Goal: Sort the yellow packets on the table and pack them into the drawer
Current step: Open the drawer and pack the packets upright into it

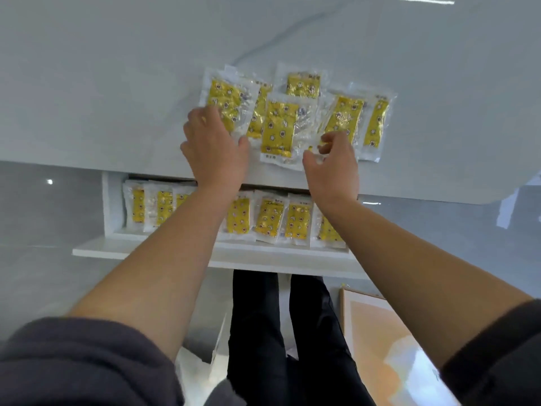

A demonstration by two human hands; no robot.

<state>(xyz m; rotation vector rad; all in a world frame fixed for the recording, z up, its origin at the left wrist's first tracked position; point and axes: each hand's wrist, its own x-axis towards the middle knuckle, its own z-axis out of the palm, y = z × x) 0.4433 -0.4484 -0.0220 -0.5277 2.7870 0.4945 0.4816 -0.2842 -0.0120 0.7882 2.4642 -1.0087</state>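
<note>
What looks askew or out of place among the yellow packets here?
Nothing looks spilled or torn. Only the yellow packets on the table lie untidy: they overlap in a loose heap, tilted at different angles, while the stored packets in the drawer sit in one fairly even row.

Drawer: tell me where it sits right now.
Head view, centre: the drawer is pulled open just under the table's near edge, with a row of packets inside it.
</note>
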